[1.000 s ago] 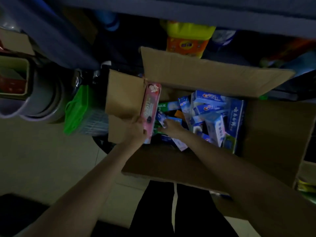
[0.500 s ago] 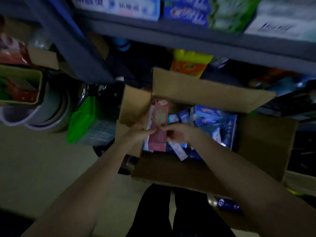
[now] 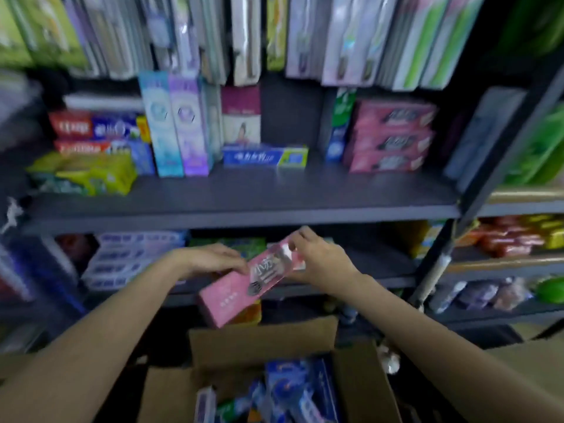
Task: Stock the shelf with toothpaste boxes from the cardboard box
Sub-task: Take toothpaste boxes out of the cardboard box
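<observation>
Between both hands' fingers (image 3: 235,264) (tilted): pink toothpaste box (image 3: 241,288)

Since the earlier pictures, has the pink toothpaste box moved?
Yes. The pink toothpaste box has risen out of the cardboard box toward the shelf, held by both hands.

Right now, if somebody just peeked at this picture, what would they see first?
Probably the pink toothpaste box, held tilted in the middle between the left hand and the right hand, just above the open cardboard box at the bottom. Next, the stack of matching pink boxes on the right of the grey shelf, and the tall packets lined up along the top.
</observation>
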Tool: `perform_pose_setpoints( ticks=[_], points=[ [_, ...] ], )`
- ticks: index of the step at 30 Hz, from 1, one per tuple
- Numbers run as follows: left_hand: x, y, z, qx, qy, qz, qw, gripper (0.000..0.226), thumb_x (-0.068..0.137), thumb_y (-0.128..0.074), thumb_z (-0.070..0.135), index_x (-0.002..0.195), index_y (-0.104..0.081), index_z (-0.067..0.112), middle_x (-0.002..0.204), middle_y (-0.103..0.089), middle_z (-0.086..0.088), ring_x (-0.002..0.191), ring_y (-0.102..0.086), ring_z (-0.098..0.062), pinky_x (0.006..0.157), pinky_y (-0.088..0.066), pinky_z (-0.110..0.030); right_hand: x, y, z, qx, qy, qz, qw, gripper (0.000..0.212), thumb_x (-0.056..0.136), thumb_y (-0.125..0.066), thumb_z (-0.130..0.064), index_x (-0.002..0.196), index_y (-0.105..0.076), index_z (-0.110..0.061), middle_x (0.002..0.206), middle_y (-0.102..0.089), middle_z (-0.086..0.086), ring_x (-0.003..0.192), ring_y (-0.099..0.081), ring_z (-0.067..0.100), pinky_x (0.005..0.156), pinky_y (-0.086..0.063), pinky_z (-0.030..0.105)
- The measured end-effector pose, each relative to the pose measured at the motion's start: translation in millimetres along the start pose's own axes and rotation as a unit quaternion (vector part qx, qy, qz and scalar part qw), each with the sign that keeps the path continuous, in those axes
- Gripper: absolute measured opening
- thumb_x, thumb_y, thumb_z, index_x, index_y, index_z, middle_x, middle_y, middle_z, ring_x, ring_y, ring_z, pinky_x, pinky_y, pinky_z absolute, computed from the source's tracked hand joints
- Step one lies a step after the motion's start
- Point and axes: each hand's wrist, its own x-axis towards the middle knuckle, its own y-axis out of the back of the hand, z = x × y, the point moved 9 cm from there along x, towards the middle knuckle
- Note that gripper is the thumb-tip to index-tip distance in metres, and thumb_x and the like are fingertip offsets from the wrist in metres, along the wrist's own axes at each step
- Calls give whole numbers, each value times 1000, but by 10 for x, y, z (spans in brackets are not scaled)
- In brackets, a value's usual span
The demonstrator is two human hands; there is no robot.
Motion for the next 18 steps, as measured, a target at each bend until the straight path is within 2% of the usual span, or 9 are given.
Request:
perform_pose_setpoints(
  ticks=[2,4,7,8,10,12,14,16,18],
  points=[
    [-38,193,497,87,-33,-4,996,25,64,-67,42,73,-61,21,68,-58,12,66,-50,-4,58,-39,-13,-100,394,-37,-81,44,59,994,67,80,-69,-33,135,-35,-16,142,-28,5,117,-49,26,79,-47,38],
    [-26,291,997,160,-74,1,984,16,78,-64,38,78,-62,22,77,-59,10,73,-51,-3,67,-39,-16,-122,557,-21,-140,87,68,984,78,79,-69,-25,143,-24,-17,146,-26,5,116,-52,28,78,-49,43],
    [91,310,1637,236,-138,23,962,8,85,-63,33,81,-62,26,81,-60,12,80,-52,-5,74,-40,-17,-133,864,215,-167,89,155,970,73,56,-79,-20,117,-39,-13,106,-57,6,69,-65,28,45,-47,34],
    [147,323,1815,245,-157,43,956,7,84,-65,32,84,-63,25,83,-62,12,82,-54,-5,76,-41,-17,-114,929,370,-181,74,171,966,73,43,-82,-19,104,-41,-13,90,-59,5,52,-61,25,36,-37,25],
    [237,391,2168,208,-205,122,949,14,80,-70,30,91,-67,22,89,-66,8,85,-60,-7,78,-44,-18,-89,1099,712,-198,23,207,958,73,35,-82,-19,94,-41,-13,79,-58,3,40,-55,22,31,-15,17],
    [298,452,2413,185,-248,216,926,15,82,-69,20,96,-67,17,96,-67,2,91,-62,-12,79,-44,-19,-26,1163,1076,-214,-38,185,958,67,55,-79,-18,110,-42,-9,101,-57,8,55,-62,25,36,-17,22],
    [409,386,2528,235,-250,272,899,22,85,-63,15,107,-65,13,108,-63,-2,97,-59,-14,84,-43,-22,69,1080,1536,-206,-99,147,962,59,82,-57,-9,134,-29,-7,133,-38,11,89,-64,32,53,-42,35],
    [614,228,2537,272,-242,255,896,29,87,-59,16,116,-60,13,120,-56,-3,106,-55,-15,90,-41,-24,152,1035,1925,-205,-145,111,962,60,87,-48,-3,141,-22,-9,144,-27,12,101,-61,33,66,-49,38],
    [829,103,2490,278,-227,220,907,37,89,-57,17,126,-53,12,131,-49,-3,117,-49,-16,97,-37,-25,235,1038,2203,-208,-169,105,958,63,87,-49,0,143,-20,-9,146,-24,13,104,-61,33,65,-47,37]
  ],
)
